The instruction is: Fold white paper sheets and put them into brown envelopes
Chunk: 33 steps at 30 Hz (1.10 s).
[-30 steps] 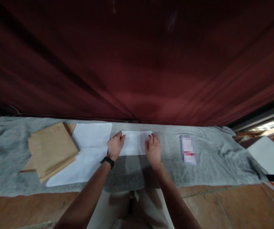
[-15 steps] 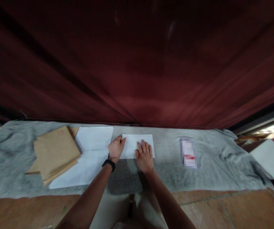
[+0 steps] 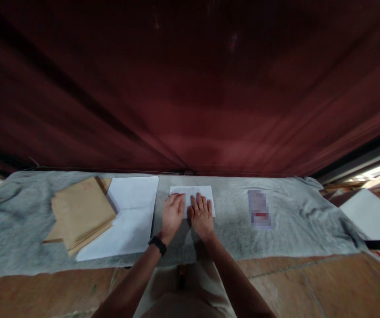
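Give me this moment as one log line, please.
left hand: flat on folded white paper | right hand: flat on it | beside: white sheets, brown envelopes

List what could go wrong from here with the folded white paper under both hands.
1. Both hands, left hand and right hand, press the folded paper on a soft grey cloth; the cloth may give, leaving a crooked crease.
2. The loose white sheets lie close beside the left wrist; a sideways sweep might shift them or the brown envelopes.
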### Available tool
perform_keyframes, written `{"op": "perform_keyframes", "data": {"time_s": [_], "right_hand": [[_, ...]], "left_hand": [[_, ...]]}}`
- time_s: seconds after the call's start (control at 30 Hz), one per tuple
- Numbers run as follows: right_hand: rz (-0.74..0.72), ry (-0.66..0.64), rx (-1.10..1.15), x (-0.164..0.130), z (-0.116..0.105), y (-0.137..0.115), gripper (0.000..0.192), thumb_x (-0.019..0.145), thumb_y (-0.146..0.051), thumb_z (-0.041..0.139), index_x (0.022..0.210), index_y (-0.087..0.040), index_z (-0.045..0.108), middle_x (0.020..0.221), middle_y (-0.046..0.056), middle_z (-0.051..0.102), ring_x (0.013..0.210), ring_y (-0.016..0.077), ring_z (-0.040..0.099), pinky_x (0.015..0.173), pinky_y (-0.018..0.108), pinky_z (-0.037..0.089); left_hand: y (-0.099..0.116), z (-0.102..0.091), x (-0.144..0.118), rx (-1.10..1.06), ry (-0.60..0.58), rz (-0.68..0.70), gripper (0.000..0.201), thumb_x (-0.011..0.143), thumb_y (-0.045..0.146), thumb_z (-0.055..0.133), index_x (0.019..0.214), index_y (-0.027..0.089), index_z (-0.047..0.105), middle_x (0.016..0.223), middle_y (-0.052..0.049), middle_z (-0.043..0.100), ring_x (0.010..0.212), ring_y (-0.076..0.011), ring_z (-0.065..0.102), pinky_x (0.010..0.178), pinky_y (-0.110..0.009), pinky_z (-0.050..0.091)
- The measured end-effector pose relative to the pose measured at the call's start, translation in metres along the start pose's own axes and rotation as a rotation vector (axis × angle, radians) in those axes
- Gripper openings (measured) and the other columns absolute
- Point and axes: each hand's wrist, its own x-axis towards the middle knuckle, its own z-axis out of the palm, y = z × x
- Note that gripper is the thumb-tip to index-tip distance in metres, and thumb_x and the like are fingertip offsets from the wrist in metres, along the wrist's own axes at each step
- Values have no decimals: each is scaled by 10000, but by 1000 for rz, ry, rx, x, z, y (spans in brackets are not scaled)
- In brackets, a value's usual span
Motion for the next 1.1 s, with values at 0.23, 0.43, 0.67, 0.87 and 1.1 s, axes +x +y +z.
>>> {"op": "perform_keyframes", "data": {"time_s": [0.23, 0.43, 0.67, 0.87, 1.1], "right_hand": [[5, -21, 6, 2, 0, 5, 492, 1074, -289, 376, 1554, -210, 451, 1634, 108, 388, 1524, 273, 342, 1240, 508, 223], [46, 74, -42, 3, 2, 27, 506, 1068, -364, 425, 1541, -188, 469, 1612, 144, 423, 1491, 279, 387, 1215, 486, 275], [171, 64, -72, 8, -14, 55, 543, 1060, -380, 434, 1531, -113, 468, 1602, 184, 427, 1477, 346, 388, 1213, 552, 256], [46, 34, 34, 36, -10, 7, 500, 1060, -320, 430, 1534, -167, 475, 1645, 136, 372, 1523, 279, 328, 1226, 477, 276], [-70, -12, 43, 42, 4, 3, 474, 1080, -361, 406, 1507, -186, 515, 1606, 106, 446, 1494, 262, 381, 1235, 460, 264]], "left_hand": [[3, 25, -24, 181, -172, 185, 495, 1047, 283, 348, 1500, 179, 518, 1610, -100, 450, 1537, -269, 329, 1254, -479, 299], [1, 26, -23, 220, -180, 173, 523, 1048, 316, 351, 1548, 211, 463, 1632, -84, 411, 1552, -264, 293, 1267, -482, 270], [4, 27, -22, 219, -200, 156, 529, 1045, 325, 347, 1543, 200, 472, 1642, -91, 392, 1557, -280, 279, 1269, -488, 252], [3, 26, -22, 226, -228, 172, 534, 1021, 290, 380, 1534, 178, 479, 1649, -107, 373, 1566, -286, 250, 1271, -491, 237], [4, 25, -23, 273, -225, 190, 529, 1019, 231, 334, 1508, 123, 505, 1624, -123, 418, 1551, -285, 291, 1272, -478, 235]]}}
